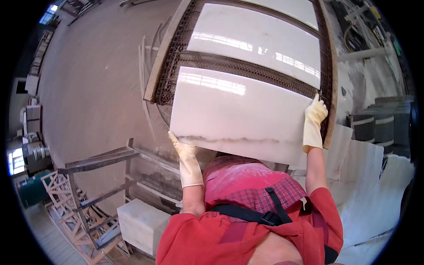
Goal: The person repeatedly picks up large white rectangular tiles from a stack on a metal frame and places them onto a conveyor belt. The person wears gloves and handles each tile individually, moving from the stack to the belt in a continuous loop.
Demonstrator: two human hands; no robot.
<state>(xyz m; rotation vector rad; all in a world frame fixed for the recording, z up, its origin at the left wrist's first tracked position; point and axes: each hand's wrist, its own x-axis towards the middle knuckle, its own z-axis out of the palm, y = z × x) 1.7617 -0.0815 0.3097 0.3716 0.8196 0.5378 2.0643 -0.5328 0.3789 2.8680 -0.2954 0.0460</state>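
A white polished stone slab (234, 115) with a grey vein near its lower edge lies on a dark perforated table (176, 48) in front of me. My left hand (185, 154), in a cream rubber glove, grips the slab's lower left corner. At the slab's right edge, my right hand (314, 117), also gloved, holds on near the table's wooden rim (330, 88). Two more white slabs (260, 42) lie farther along the same table. My red sleeves and checked apron fill the lower middle.
A metal frame rack (101, 163) and a pale stone block (141, 223) stand at lower left on the concrete floor (88, 79). Wooden lattice frames (66, 194) lie beyond. White slab pieces (371, 185) and stacked grey slabs (384, 123) sit at right.
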